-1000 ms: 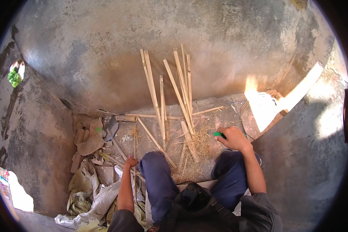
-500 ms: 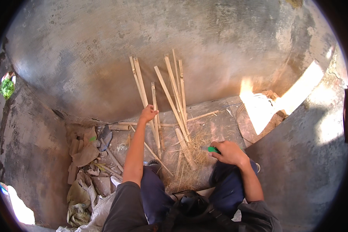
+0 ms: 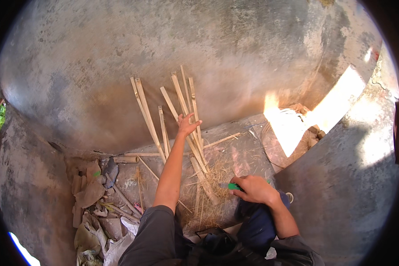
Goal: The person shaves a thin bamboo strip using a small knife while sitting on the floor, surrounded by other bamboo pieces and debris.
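1. Left hand [image 3: 188,125] is stretched out toward the far wall [image 3: 235,88], its fingers spread apart.
2. It is at the right-hand group of pale strips [image 3: 170,102], overlapping their middle stretch; whether the fingers actually touch a strip is hard to tell from above.
3. Those strips lean on the far wall, their upper ends beyond the hand and their lower ends nearer the person.
4. Left of the hand, another pair of strips [image 3: 151,119] leans likewise, with a shorter strip [image 3: 163,128] between.
5. Right hand [image 3: 255,189] is curled around a green-handled tool [image 3: 234,186], near and to the right, beside a thick pale stick [image 3: 205,179] lying among shavings [image 3: 219,170].
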`<state>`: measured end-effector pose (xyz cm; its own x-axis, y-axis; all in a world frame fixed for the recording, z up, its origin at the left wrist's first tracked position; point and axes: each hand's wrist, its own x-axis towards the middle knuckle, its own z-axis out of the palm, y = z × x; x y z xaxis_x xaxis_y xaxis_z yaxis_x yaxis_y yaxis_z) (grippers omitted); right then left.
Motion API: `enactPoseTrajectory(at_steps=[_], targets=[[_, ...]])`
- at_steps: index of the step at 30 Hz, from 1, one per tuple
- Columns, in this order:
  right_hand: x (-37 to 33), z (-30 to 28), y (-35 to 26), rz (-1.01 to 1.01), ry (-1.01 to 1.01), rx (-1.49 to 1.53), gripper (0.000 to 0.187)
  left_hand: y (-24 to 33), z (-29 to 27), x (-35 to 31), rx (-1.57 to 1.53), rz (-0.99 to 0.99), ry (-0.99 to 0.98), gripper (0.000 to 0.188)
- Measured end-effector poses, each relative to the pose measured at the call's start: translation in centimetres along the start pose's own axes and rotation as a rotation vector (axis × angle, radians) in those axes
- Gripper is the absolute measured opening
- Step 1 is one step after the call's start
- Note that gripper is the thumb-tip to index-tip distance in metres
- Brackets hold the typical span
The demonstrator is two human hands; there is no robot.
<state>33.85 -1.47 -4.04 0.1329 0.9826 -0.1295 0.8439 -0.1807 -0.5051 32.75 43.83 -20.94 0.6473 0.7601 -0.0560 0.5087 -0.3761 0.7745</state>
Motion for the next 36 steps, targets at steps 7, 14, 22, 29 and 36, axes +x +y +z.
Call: enactPoseTrajectory(at_steps=[7, 14, 22, 29, 36], targets=[[0.4, 0.3, 0.3, -0.021, -0.033, 0.026, 0.029, 0.6, -0.4, 2.4, 0.136, -0.053, -0.063, 0.101], [0.7, 0.2, -0.1, -0.038, -0.061, 0.05, 0.03, -1.6, -1.5, 4.2, 0.184, 0.011, -0.001, 0.087], [1.0, 0.1, -0.3, -0.045, -0.077, 0.043, 0.03, -3.6, -2.1, 4.4, 0.081, 0.04, 0.185, 0.071], [0.3, 0.1, 0.2, -0.022, -0.062, 0.073, 0.03, -2.0, -0.4, 4.0, -0.012, -0.042, 0.168, 0.066], [0.0, -0.1, 0.3, -0.029, -0.061, 0.072, 0.032, -3.2, -0.2, 5.5, 0.032, -0.037, 0.204, 0.06]])
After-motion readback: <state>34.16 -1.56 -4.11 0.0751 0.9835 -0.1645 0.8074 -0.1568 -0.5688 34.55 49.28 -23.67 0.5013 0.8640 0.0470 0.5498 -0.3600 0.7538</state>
